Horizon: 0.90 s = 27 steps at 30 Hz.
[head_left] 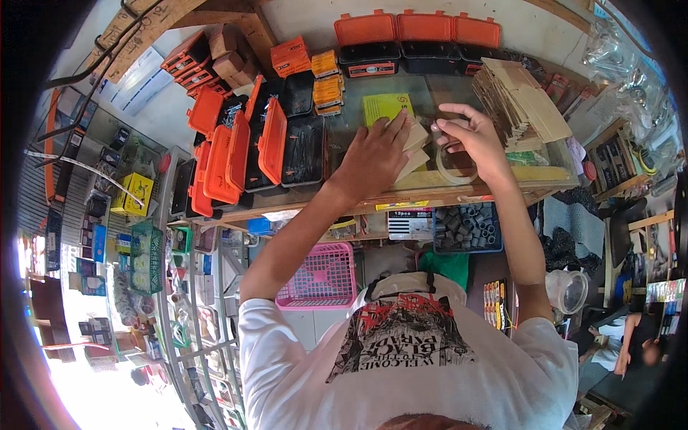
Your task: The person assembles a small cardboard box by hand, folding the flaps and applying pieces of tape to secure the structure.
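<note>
My left hand (373, 156) lies with its fingers stretched out over several tan paper pieces (413, 165) on the glass-topped counter (344, 136). Just beyond its fingertips is a yellow printed packet or card (383, 106). To the right, my right hand (479, 142) is raised a little over the counter, its fingers bent round a ring-shaped roll of tape (441, 169). Its thumb and fingertips come close together; a small pale bit shows there, too small to name. A stack of folded brown cardboard (523, 100) stands beyond that hand.
Black cases with orange lids (272, 143) stand open left of my left hand, holding small hardware. More open cases (369, 57) line the back wall beside small orange boxes (328, 89). Below the counter are a pink basket (319, 276) and a bin of grey pipe fittings (467, 228).
</note>
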Tool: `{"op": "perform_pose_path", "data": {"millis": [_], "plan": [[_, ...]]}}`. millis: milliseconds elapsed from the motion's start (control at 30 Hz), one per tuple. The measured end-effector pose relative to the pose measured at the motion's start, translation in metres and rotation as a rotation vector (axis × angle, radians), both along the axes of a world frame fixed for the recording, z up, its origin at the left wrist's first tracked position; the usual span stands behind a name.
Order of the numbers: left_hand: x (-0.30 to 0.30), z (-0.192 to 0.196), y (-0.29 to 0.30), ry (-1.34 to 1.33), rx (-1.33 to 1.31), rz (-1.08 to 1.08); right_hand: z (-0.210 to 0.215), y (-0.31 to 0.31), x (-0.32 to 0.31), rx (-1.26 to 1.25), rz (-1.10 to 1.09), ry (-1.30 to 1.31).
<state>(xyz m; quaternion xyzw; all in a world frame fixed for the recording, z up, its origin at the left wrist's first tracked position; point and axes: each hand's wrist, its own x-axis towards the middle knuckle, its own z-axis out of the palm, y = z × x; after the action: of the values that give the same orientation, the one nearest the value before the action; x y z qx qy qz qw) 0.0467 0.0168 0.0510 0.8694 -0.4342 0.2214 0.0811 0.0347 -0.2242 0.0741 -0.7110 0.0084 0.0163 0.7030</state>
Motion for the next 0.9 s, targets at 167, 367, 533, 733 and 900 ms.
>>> {"op": "perform_pose_path", "data": {"millis": [167, 367, 533, 733, 900], "plan": [[-0.001, -0.001, -0.005, 0.096, -0.086, 0.051, 0.011, 0.005, 0.009, -0.116, 0.023, 0.027], [-0.002, -0.001, -0.006, 0.023, -0.055, 0.066, 0.014, 0.000, 0.017, 0.050, 0.115, 0.200], [-0.003, 0.000, -0.007, -0.004, -0.041, 0.049, 0.015, -0.006, 0.014, 0.259, 0.158, 0.305], [-0.002, 0.000, -0.009, -0.022, 0.003, 0.059, 0.016, -0.010, 0.018, 0.314, 0.186, 0.382], [-0.002, -0.001, -0.008, 0.005, 0.017, 0.089, 0.020, -0.007, 0.023, 0.243, 0.168, 0.413]]}}
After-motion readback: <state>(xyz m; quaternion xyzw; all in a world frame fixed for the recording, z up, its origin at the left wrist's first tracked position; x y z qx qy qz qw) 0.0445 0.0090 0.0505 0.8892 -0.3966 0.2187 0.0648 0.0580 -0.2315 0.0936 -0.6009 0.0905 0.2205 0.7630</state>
